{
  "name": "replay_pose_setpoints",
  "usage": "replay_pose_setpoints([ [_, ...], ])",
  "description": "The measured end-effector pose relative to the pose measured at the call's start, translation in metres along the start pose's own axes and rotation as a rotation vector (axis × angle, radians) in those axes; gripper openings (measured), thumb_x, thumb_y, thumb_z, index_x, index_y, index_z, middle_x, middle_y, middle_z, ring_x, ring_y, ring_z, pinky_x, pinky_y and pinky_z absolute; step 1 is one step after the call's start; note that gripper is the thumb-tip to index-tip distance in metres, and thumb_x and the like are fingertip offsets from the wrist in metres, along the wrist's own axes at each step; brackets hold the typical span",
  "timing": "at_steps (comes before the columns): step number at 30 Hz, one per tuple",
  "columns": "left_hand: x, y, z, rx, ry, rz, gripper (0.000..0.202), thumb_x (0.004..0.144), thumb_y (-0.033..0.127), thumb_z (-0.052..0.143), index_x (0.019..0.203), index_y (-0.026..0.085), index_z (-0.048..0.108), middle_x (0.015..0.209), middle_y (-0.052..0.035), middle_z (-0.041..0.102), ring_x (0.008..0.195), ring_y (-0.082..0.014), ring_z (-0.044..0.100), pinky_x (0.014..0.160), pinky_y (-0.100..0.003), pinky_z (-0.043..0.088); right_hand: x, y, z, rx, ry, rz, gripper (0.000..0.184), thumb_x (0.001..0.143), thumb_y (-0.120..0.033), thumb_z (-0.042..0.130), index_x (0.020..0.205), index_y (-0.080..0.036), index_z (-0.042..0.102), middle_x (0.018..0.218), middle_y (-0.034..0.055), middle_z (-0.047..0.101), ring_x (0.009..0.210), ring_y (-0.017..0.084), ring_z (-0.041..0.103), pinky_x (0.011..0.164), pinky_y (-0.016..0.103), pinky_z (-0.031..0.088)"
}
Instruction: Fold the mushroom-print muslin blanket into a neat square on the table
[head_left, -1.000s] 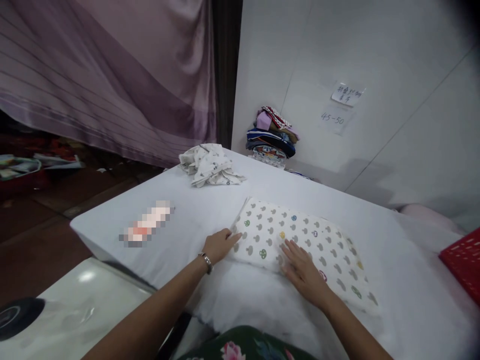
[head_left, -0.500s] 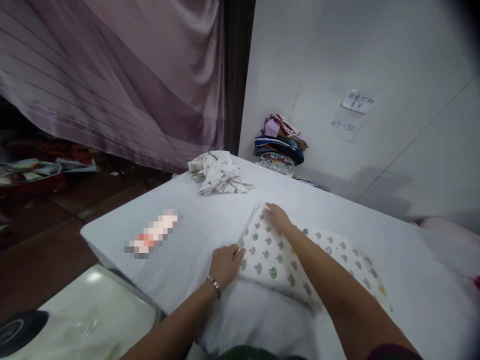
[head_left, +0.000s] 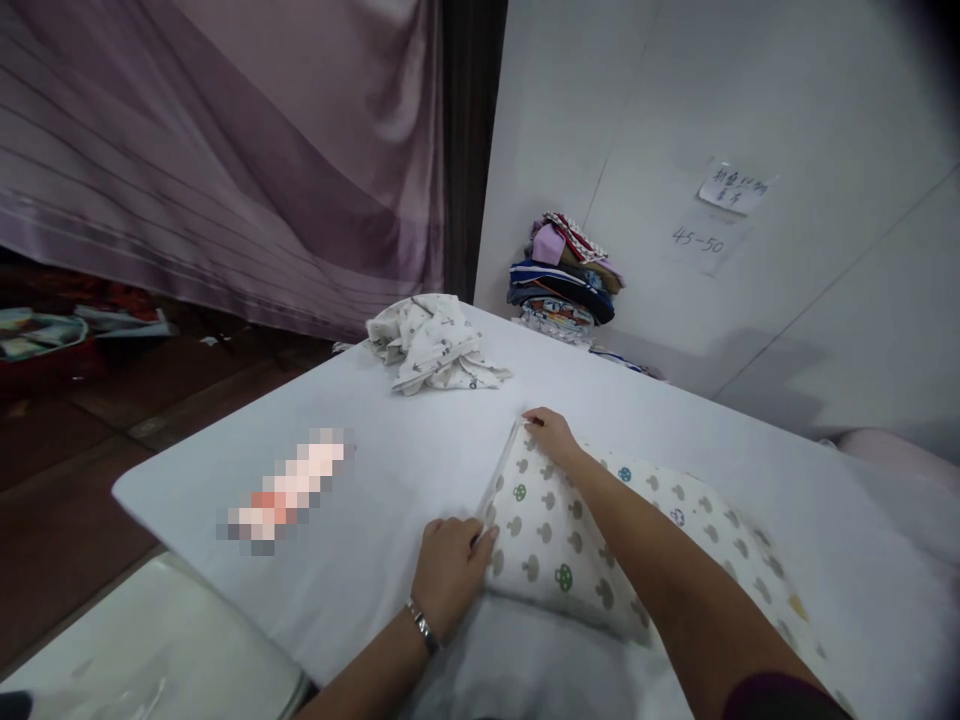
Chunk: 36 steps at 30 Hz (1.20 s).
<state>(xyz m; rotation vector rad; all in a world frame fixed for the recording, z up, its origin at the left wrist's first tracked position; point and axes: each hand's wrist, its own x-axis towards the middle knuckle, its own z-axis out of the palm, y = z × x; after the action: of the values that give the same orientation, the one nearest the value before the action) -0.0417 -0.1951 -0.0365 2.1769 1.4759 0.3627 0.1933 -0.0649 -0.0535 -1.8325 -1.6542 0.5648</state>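
A white cloth (head_left: pixel 551 535) with grey, green and blue mushroom prints lies on the white table (head_left: pixel 360 580), its left part lifted at the edge. My left hand (head_left: pixel 454 565), with a metal bracelet at the wrist, pinches the near left corner of this cloth. Farther up the same edge, my right hand (head_left: pixel 553 435) grips the far corner between thumb and fingers. My right forearm crosses over the cloth and hides some of it. A crumpled white cloth (head_left: pixel 442 350) with small dark prints rests at the far end of the table.
A stack of folded clothes (head_left: pixel 562 285) stands by the grey wall, below taped paper notes (head_left: pixel 735 188). A pixelated object (head_left: pixel 289 490) lies on the table's left. A purple curtain (head_left: pixel 300 150) hangs behind, and a pale glossy surface (head_left: pixel 157 640) stands at lower left.
Both hands keep their hold on the mushroom-print cloth, with its left edge pulled a little straighter between them. The camera view has shifted slightly.
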Motion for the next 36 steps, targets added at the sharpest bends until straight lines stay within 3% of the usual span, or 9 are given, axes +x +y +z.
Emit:
replay_pose_setpoints([
  [7,0.002,0.003,0.000,0.085,0.021,0.072,0.047,0.091,0.038,0.027,0.064,0.020,0.060,0.065,-0.0050,0.062,0.070,-0.0185,0.055,0.082,-0.038,0.030,0.005,0.005,0.008,0.000,-0.022,-0.047,0.027,0.076,-0.021,0.050,0.098,-0.019,0.065,0.095,0.0033,0.065,0.088,0.017,0.058,0.084,0.030,0.044],
  [11,0.005,0.003,-0.002,0.144,0.005,0.080,0.044,0.089,0.039,0.030,0.065,0.020,0.061,0.064,-0.0054,0.062,0.070,-0.0189,0.056,0.082,-0.038,0.030,-0.005,-0.003,0.004,-0.193,-0.001,-0.102,0.030,0.081,-0.023,0.050,0.108,-0.018,0.062,0.110,0.0072,0.061,0.105,0.021,0.051,0.095,0.034,0.036],
  [14,0.005,0.003,-0.008,0.186,0.008,0.080,0.036,0.087,0.039,0.036,0.072,0.019,0.061,0.069,-0.0059,0.063,0.075,-0.0208,0.056,0.083,-0.040,0.030,-0.031,-0.008,-0.002,-0.332,0.035,-0.152,0.038,0.085,-0.026,0.047,0.121,-0.017,0.055,0.127,0.0095,0.052,0.119,0.023,0.042,0.103,0.039,0.027],
  [18,0.012,0.012,-0.017,0.167,0.067,0.152,0.025,0.084,0.035,0.044,0.097,0.019,0.059,0.100,-0.0080,0.064,0.097,-0.0231,0.053,0.087,-0.039,0.031,-0.085,0.002,-0.016,-0.335,-0.003,-0.221,0.042,0.087,-0.029,0.043,0.128,-0.020,0.048,0.139,0.0087,0.041,0.130,0.022,0.030,0.108,0.044,0.017],
  [22,0.038,0.039,-0.013,0.141,0.113,0.365,0.036,0.087,0.035,0.040,0.116,0.018,0.053,0.129,-0.0101,0.051,0.120,-0.0229,0.041,0.101,-0.039,0.027,-0.129,0.025,-0.047,-0.385,-0.010,-0.113,0.045,0.088,-0.033,0.041,0.131,-0.019,0.045,0.142,0.0091,0.036,0.134,0.023,0.023,0.108,0.046,0.015],
  [24,0.060,0.056,-0.003,0.150,0.066,0.414,0.041,0.088,0.038,0.037,0.122,0.018,0.050,0.137,-0.0107,0.043,0.127,-0.0240,0.035,0.105,-0.041,0.023,-0.141,0.037,-0.067,-0.433,0.007,-0.018,0.047,0.088,-0.035,0.040,0.132,-0.019,0.044,0.144,0.0094,0.033,0.135,0.023,0.021,0.108,0.046,0.014],
  [27,0.095,0.074,0.017,0.210,-0.048,0.388,0.053,0.087,0.046,0.034,0.130,0.016,0.042,0.146,-0.0120,0.029,0.135,-0.0266,0.022,0.108,-0.045,0.019,-0.150,0.056,-0.096,-0.490,0.018,0.132,0.052,0.090,-0.040,0.036,0.136,-0.017,0.039,0.146,0.0101,0.027,0.136,0.024,0.016,0.108,0.046,0.012],
  [30,0.122,0.079,0.035,0.310,-0.089,0.313,0.066,0.085,0.056,0.032,0.135,0.013,0.037,0.150,-0.0132,0.019,0.138,-0.0292,0.013,0.110,-0.047,0.014,-0.158,0.082,-0.119,-0.530,0.039,0.264,0.058,0.091,-0.046,0.033,0.139,-0.014,0.032,0.148,0.0115,0.022,0.137,0.025,0.012,0.108,0.048,0.008],
  [36,0.139,0.071,0.046,0.384,-0.088,0.272,0.074,0.083,0.061,0.023,0.139,0.014,0.032,0.150,-0.0108,0.017,0.138,-0.0283,0.011,0.110,-0.047,0.012,-0.173,0.122,-0.140,-0.503,0.071,0.376,0.062,0.091,-0.053,0.026,0.142,-0.018,0.026,0.149,0.0089,0.018,0.138,0.023,0.010,0.108,0.051,0.003],
])
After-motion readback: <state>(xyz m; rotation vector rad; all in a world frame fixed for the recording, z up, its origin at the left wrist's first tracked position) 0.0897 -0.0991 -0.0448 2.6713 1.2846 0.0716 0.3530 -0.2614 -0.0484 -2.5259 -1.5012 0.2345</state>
